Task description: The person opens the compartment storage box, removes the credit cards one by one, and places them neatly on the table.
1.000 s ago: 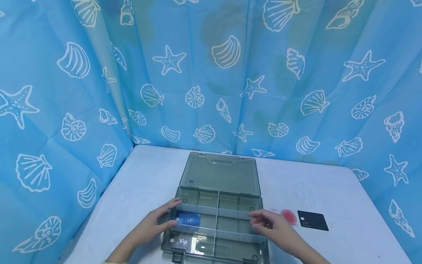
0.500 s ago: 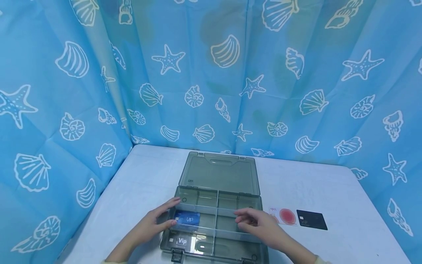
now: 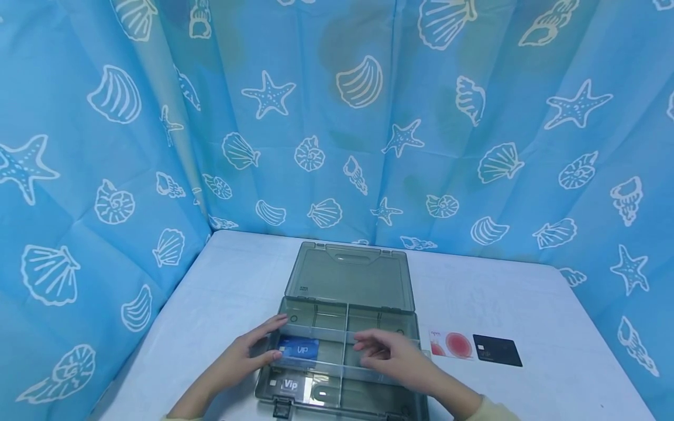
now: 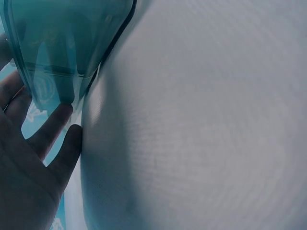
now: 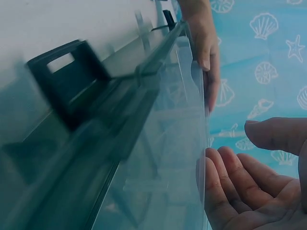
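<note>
A translucent grey-green divided plastic box lies on the table with its lid folded back. A blue VIP card is in its middle left compartment; a dark Vip card lies in the front left one. My left hand rests against the box's left side, fingers spread along the wall in the left wrist view. Over the middle right compartment hovers my right hand, fingers loosely bent, thumb apart. Nothing is between its fingers in the right wrist view.
On the white table, right of the box, lie a white card with red circles and a black VIP card. A blue curtain with shells and starfish surrounds the table. A front latch sticks out from the box.
My right hand has moved left from the box's right edge to over its middle right compartment, uncovering more of the red-circled card. My left hand has stayed in place.
</note>
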Available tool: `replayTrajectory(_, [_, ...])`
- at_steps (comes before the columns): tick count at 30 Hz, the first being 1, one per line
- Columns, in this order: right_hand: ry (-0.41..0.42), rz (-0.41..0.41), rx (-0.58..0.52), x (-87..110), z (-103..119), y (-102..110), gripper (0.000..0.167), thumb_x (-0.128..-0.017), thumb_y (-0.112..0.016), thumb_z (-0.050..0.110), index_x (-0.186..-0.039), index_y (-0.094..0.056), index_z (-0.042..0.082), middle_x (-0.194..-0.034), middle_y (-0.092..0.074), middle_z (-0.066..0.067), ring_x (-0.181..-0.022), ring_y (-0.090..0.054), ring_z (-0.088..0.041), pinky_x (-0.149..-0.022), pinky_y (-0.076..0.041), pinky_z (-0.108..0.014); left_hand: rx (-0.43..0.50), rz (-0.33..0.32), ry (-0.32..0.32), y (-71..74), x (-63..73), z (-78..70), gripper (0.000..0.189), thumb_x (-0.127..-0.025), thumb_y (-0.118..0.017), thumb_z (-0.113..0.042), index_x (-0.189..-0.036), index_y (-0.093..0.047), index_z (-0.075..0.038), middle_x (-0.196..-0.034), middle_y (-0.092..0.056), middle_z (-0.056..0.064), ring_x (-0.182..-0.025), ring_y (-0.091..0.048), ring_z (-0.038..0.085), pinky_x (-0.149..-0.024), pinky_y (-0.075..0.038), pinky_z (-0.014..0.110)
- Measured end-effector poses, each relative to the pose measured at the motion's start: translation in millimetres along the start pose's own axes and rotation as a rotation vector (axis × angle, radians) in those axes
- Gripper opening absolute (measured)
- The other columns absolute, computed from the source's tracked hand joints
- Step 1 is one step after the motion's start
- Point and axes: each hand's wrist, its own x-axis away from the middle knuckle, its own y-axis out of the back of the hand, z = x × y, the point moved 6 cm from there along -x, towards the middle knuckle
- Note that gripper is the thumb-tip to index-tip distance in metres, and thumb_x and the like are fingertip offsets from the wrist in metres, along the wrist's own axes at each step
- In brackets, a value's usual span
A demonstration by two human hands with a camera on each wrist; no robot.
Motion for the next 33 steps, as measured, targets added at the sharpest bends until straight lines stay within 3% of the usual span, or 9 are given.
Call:
replayTrajectory(5, [0.012, 0.045, -0.048, -7.9, 4.2, -11.5, 0.044, -0.099, -0.065, 0.010, -0.141, -0.055, -0.002, -0.127, -0.066, -0.019, -0.109, -0.067, -0.030, -0.088, -0.056, -0.020, 0.005, 0.005, -0.004, 0.2, -0.3, -1.0, 0.065, -0.097, -0.070, -0.037, -0.154, -0.046, -0.018, -0.163, -0.036, 0.004, -0.150, -0.028, 0.037, -0.119, -0.026, 0.063])
replayTrajectory(12, [0.028, 0.086, -0.057, -14.8, 9.3, -22.2, 0.049, -0.098, -0.067, 0.011, -0.143, -0.053, -0.002, -0.130, -0.065, -0.020, -0.110, -0.067, -0.030, -0.090, -0.055, -0.021, 0.005, 0.005, -0.006, 1.1, -0.2, -1.1, 0.065, -0.097, -0.070, -0.037, -0.154, -0.046, -0.018, -0.163, -0.036, 0.004, -0.150, -0.028, 0.036, -0.119, -0.027, 0.062])
replayTrajectory(17, [0.008, 0.105, -0.127, -19.5, 12.4, -25.6, 0.051, -0.099, -0.066, 0.010, -0.145, -0.050, -0.003, -0.134, -0.063, -0.020, -0.118, -0.063, -0.037, -0.092, -0.055, -0.021, 0.011, 0.006, 0.001, 0.9, -0.5, -0.5, 0.065, -0.097, -0.070, -0.038, -0.154, -0.046, -0.018, -0.163, -0.036, 0.004, -0.151, -0.028, 0.036, -0.118, -0.029, 0.062])
replayTrajectory(23, [-0.045, 0.175, -0.177, -28.5, 16.5, -25.6, 0.053, -0.102, -0.062, 0.014, -0.147, -0.045, -0.007, -0.140, -0.057, -0.025, -0.126, -0.058, -0.037, -0.101, -0.055, -0.034, 0.024, 0.008, 0.020, -0.1, -1.0, 0.3, 0.065, -0.096, -0.070, -0.038, -0.154, -0.046, -0.019, -0.164, -0.035, 0.004, -0.151, -0.028, 0.037, -0.118, -0.028, 0.063])
replayTrajectory(27, [-0.127, 0.225, -0.197, -35.1, 18.6, -26.9, 0.055, -0.102, -0.062, 0.017, -0.148, -0.044, -0.007, -0.142, -0.057, -0.024, -0.130, -0.056, -0.034, -0.107, -0.051, -0.046, 0.025, 0.009, 0.028, -0.5, -0.9, 0.8, 0.065, -0.096, -0.070, -0.038, -0.154, -0.046, -0.020, -0.164, -0.035, 0.003, -0.151, -0.027, 0.037, -0.119, -0.027, 0.063])
replayTrajectory(33, [-0.235, 0.279, -0.278, -44.9, 17.0, -34.0, 0.060, -0.100, -0.064, 0.016, -0.147, -0.041, -0.012, -0.142, -0.055, -0.025, -0.130, -0.057, -0.033, -0.109, -0.050, -0.045, 0.021, 0.008, 0.023, -0.5, -0.6, 1.3, 0.065, -0.097, -0.070, -0.039, -0.154, -0.046, -0.021, -0.163, -0.036, 0.002, -0.151, -0.027, 0.037, -0.120, -0.025, 0.063])
